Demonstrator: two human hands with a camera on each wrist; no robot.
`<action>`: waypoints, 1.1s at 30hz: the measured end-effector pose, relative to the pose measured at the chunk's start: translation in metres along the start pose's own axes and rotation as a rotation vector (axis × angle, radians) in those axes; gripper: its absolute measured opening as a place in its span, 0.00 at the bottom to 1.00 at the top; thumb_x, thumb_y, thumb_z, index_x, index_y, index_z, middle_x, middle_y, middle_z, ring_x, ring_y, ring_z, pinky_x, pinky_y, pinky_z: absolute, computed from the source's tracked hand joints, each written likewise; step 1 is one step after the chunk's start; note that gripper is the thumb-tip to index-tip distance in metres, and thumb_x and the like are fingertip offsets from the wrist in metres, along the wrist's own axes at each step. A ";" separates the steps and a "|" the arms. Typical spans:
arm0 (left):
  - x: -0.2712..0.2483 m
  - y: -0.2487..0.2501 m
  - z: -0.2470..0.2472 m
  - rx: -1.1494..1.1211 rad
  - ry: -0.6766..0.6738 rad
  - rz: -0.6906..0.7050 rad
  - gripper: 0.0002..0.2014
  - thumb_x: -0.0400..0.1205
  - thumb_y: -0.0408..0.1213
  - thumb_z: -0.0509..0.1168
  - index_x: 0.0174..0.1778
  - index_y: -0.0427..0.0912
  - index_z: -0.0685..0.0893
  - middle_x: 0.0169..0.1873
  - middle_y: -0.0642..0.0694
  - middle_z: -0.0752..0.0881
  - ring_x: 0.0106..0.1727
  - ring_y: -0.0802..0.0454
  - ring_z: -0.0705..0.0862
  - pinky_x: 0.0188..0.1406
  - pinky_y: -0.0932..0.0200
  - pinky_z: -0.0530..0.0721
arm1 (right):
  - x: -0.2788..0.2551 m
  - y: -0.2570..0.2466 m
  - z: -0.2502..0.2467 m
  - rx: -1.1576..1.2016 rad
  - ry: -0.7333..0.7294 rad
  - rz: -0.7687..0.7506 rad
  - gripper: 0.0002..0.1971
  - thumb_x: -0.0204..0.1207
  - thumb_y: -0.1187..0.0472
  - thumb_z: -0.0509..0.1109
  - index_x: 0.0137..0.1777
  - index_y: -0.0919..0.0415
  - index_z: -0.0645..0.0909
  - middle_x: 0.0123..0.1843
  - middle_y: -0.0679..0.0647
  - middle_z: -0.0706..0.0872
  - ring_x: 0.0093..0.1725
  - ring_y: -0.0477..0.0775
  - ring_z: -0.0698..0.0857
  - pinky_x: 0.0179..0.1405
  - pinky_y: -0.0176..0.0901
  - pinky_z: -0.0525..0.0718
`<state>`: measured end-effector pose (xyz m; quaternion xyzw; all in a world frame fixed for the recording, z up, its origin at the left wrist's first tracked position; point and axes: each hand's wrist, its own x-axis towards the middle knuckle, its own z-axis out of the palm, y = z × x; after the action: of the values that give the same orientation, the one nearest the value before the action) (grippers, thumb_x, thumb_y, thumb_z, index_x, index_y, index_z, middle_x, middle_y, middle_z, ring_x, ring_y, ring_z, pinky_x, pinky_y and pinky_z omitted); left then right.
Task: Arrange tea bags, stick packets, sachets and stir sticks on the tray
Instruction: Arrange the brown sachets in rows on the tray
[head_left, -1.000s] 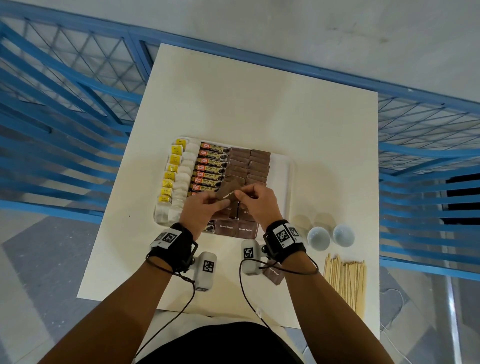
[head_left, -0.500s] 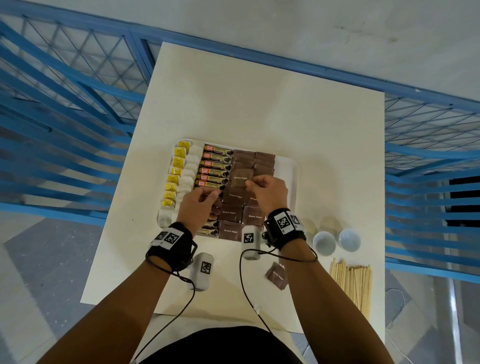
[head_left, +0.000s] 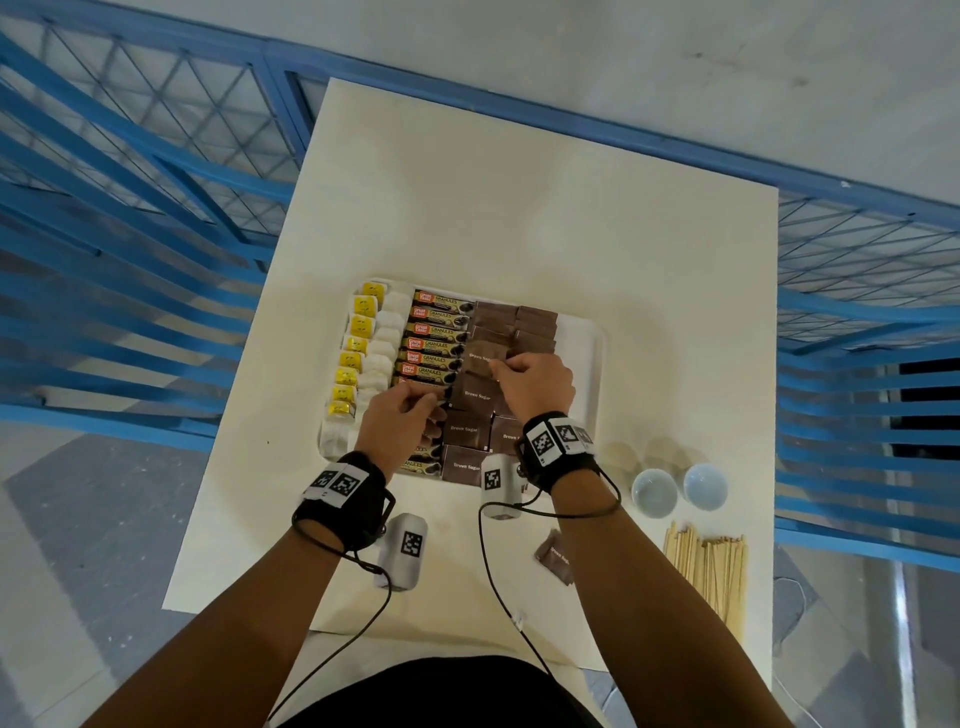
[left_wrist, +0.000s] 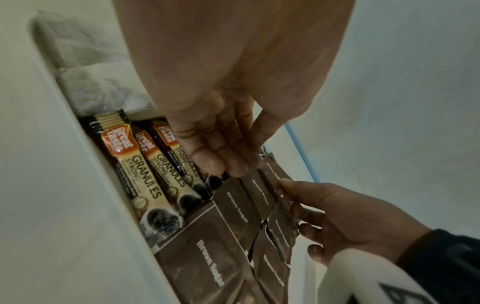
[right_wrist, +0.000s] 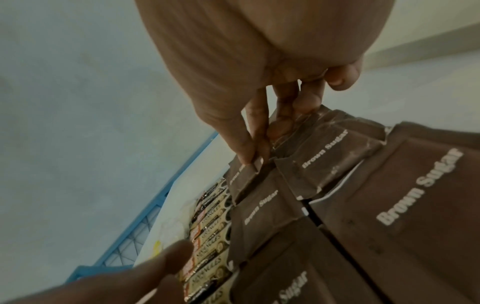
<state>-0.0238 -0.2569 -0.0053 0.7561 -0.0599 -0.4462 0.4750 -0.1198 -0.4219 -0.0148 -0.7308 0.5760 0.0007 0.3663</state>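
Observation:
A white tray (head_left: 597, 374) holds a column of yellow-tagged tea bags (head_left: 358, 345), a column of Granules stick packets (head_left: 436, 338) and two columns of brown sugar sachets (head_left: 470, 397). My right hand (head_left: 496, 366) pinches the corner of one brown sugar sachet (head_left: 483, 356) between thumb and forefinger, low over the left sachet column; the pinch (right_wrist: 254, 158) is plain in the right wrist view. My left hand (head_left: 431, 410) hovers over the stick packets with loosely curled fingers. Its fingertips (left_wrist: 233, 166) touch a sachet's edge and grip nothing.
One loose brown sachet (head_left: 556, 556) lies on the table near my right forearm. A bundle of wooden stir sticks (head_left: 711, 566) lies at the front right, behind it two small white bowls (head_left: 653, 491). Blue railings (head_left: 130, 218) flank the table.
Both hands held the sachet near the tray's front a second ago. The left hand has let go, and the right hand has carried the sachet farther up the left sachet column.

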 end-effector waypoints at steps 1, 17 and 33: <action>0.000 0.000 0.000 0.003 -0.004 0.002 0.08 0.89 0.30 0.63 0.54 0.42 0.88 0.38 0.44 0.92 0.33 0.51 0.88 0.35 0.56 0.89 | 0.001 0.001 0.001 -0.033 0.004 -0.004 0.14 0.74 0.39 0.74 0.45 0.48 0.93 0.43 0.46 0.92 0.53 0.56 0.87 0.60 0.58 0.84; -0.011 0.001 0.020 0.195 -0.097 0.139 0.06 0.88 0.34 0.66 0.56 0.43 0.88 0.43 0.47 0.92 0.40 0.54 0.91 0.33 0.66 0.86 | -0.022 0.026 -0.049 0.095 0.038 -0.162 0.03 0.79 0.57 0.73 0.45 0.51 0.88 0.40 0.39 0.88 0.40 0.37 0.84 0.43 0.17 0.74; -0.084 -0.057 0.131 0.980 -0.618 0.541 0.11 0.82 0.40 0.71 0.59 0.45 0.85 0.56 0.47 0.83 0.53 0.45 0.85 0.56 0.48 0.85 | -0.126 0.177 -0.061 -0.056 0.046 -0.143 0.07 0.80 0.70 0.68 0.53 0.61 0.86 0.55 0.52 0.84 0.44 0.51 0.86 0.50 0.39 0.86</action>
<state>-0.1881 -0.2698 -0.0176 0.6801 -0.5799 -0.4290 0.1308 -0.3369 -0.3606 -0.0121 -0.7800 0.5301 -0.0260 0.3314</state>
